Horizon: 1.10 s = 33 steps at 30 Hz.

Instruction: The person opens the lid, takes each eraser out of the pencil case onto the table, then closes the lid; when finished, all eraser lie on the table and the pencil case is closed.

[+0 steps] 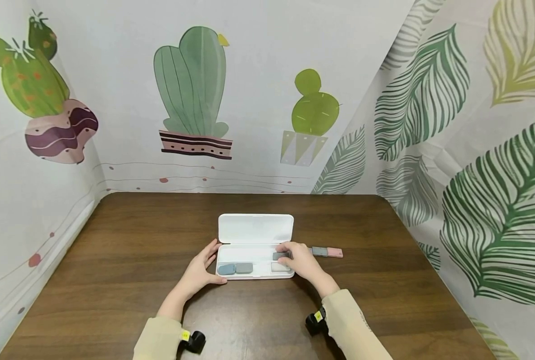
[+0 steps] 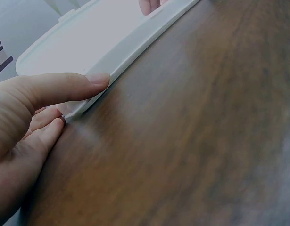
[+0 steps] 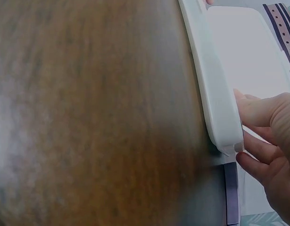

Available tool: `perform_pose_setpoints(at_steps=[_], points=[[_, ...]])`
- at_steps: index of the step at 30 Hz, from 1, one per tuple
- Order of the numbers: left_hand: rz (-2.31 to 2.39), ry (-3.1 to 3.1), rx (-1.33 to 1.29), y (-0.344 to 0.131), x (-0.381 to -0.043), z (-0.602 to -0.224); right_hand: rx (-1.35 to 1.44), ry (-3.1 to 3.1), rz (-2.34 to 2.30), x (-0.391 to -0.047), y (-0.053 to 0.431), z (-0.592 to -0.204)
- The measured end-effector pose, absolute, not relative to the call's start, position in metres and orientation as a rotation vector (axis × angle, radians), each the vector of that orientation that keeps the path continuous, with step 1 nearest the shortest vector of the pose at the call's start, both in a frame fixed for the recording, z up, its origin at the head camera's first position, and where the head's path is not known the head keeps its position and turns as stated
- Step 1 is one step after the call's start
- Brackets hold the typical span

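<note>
Left hand [image 1: 198, 271] holds the open white case [image 1: 253, 276] by its left end, while the right hand [image 1: 304, 261], well apart, pinches a grey block [image 1: 280, 256] inside the right end; a loose pinch could drop it crooked. Further out, a wide right-hand swing might scatter the pink piece [image 1: 335, 252] on the table [image 1: 258, 320].
</note>
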<state>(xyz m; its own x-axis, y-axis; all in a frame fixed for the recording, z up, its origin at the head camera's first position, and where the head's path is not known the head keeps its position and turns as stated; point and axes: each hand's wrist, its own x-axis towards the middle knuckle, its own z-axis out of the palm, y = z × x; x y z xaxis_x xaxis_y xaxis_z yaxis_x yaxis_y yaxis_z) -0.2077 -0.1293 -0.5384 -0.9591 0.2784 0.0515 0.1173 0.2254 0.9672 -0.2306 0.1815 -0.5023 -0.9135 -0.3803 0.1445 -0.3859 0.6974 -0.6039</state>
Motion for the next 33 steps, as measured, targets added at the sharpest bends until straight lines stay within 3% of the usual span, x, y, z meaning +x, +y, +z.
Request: perform_pose_setpoints(at_steps=[33], points=[[1.827, 2.362, 0.375, -0.1296, -0.2071, -0.5384, 0.638, -2.872, 1.079, -0.2297, 0.1825, -0.5030]])
